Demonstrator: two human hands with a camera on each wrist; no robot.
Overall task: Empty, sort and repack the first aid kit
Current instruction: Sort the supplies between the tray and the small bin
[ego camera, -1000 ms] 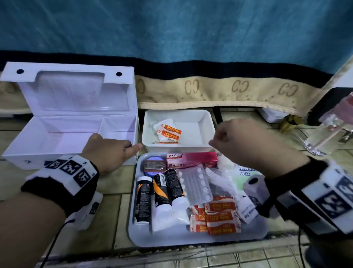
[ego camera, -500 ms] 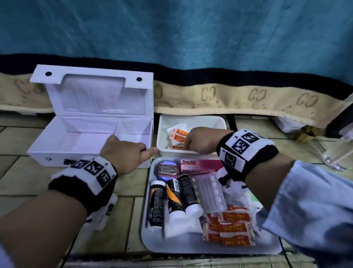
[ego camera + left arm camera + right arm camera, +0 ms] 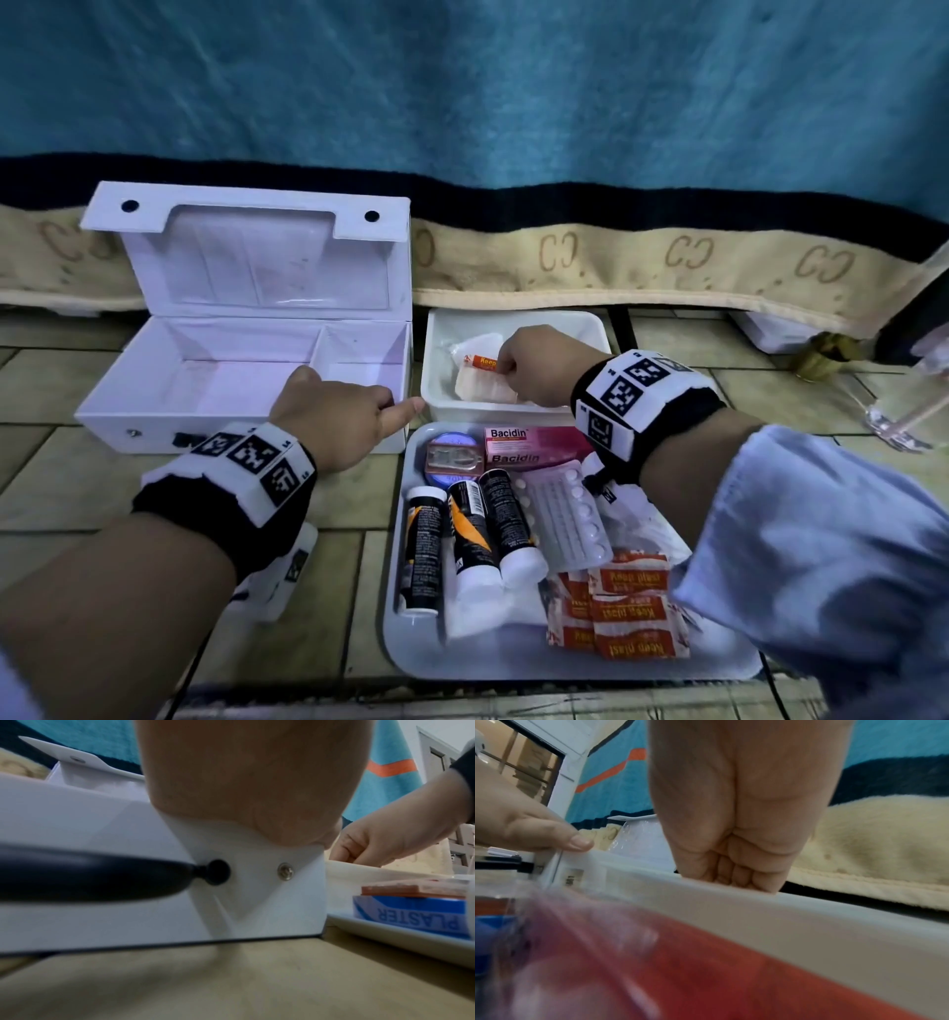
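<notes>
The white first aid box stands open and empty at the left, lid upright. My left hand holds its front wall, fingers curled over the rim, thumb stretched right to the small white bin. In the left wrist view the palm sits on that wall. My right hand is down in the bin, fingers curled, pinching a plaster packet that lies among other packets. In the right wrist view the fingertips are hidden behind the bin's rim.
In front, a white tray holds a Bacidin box, a round tin, three tubes, a blister pack and several plaster packs. A blanket edge runs behind; glassware stands at the right.
My right hand has moved from above the tray forward and left into the small bin and lowered onto the packets. The left hand has stayed on the box.
</notes>
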